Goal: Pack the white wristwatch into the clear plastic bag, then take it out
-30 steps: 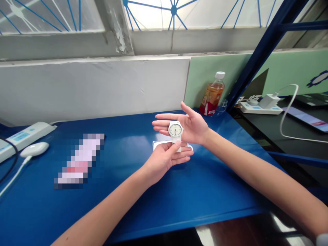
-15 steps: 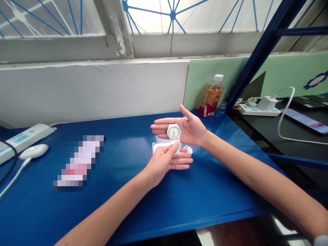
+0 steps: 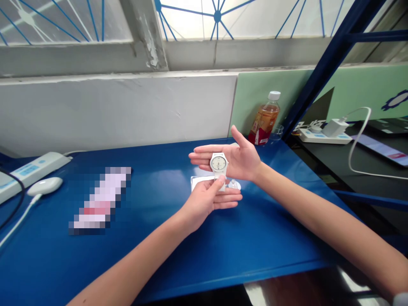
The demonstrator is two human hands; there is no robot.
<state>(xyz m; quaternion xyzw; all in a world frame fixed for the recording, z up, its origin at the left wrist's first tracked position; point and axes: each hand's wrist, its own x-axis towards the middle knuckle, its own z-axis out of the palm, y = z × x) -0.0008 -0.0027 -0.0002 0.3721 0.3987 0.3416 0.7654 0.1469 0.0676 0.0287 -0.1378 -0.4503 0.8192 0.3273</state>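
Note:
A white wristwatch (image 3: 219, 163) with a round pale dial faces up toward me. My left hand (image 3: 204, 197) pinches its lower strap under the thumb, with the other fingers stretched out to the right beneath it. Just beyond, my right hand (image 3: 240, 161) is spread palm up, its fingers pointing left behind the watch and its thumb raised. Whether the right hand touches the watch cannot be made out. Partly hidden by my left hand, a white flat object (image 3: 195, 182) lies on the blue table, and a small clear-and-white piece (image 3: 235, 185) lies right of it.
On the blue table (image 3: 153, 259), a blurred-out phone (image 3: 102, 199) lies at left, near a white oval device (image 3: 46, 186) with a cable and a power strip (image 3: 35, 172). A drink bottle (image 3: 264, 119) stands at the back. Right are a blue post (image 3: 328, 63) and another power strip (image 3: 325, 135).
The watch face has tilted slightly more toward me, and my right thumb is raised a little more. The whole view has shifted slightly; my left hand keeps its hold on the strap.

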